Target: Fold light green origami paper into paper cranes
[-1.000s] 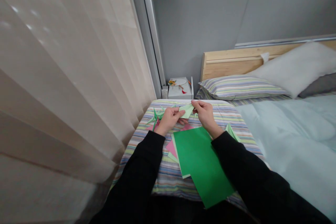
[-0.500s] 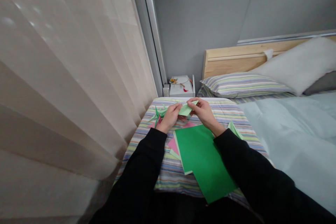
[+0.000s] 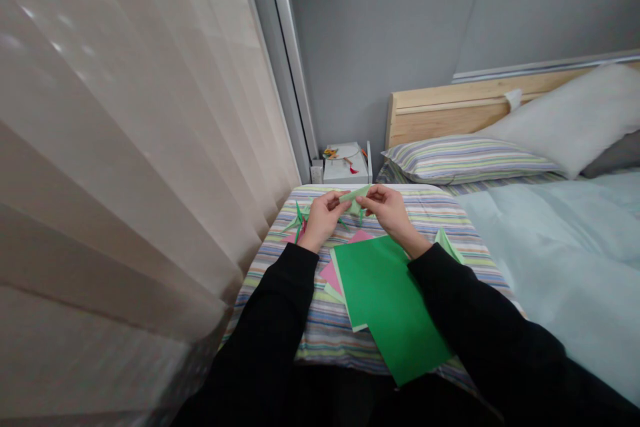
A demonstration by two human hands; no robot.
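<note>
Above the far part of the striped cloth (image 3: 325, 340), a small folded piece of light green paper (image 3: 354, 195) is pinched between both hands. My left hand (image 3: 324, 215) grips its left end, and my right hand (image 3: 389, 211) holds the right end with thumb and fingers. Dark green folded paper (image 3: 299, 213), looking like an origami crane, lies left of my left hand, partly covered by it. Sheets of dark green paper (image 3: 385, 300) lie nearer to me, over pink paper (image 3: 330, 275) and light green paper.
Another folded light green piece (image 3: 449, 247) lies beside my right forearm. Beyond the table is a small white cabinet (image 3: 345, 170) with little items on top. A curtain (image 3: 150, 147) hangs at the left; a bed with a pale blue cover (image 3: 560, 240) stands at the right.
The light green paper has been tilted and now shows as a narrower strip between my hands. My left fingers have shifted along it; the sheets on the table have not moved.
</note>
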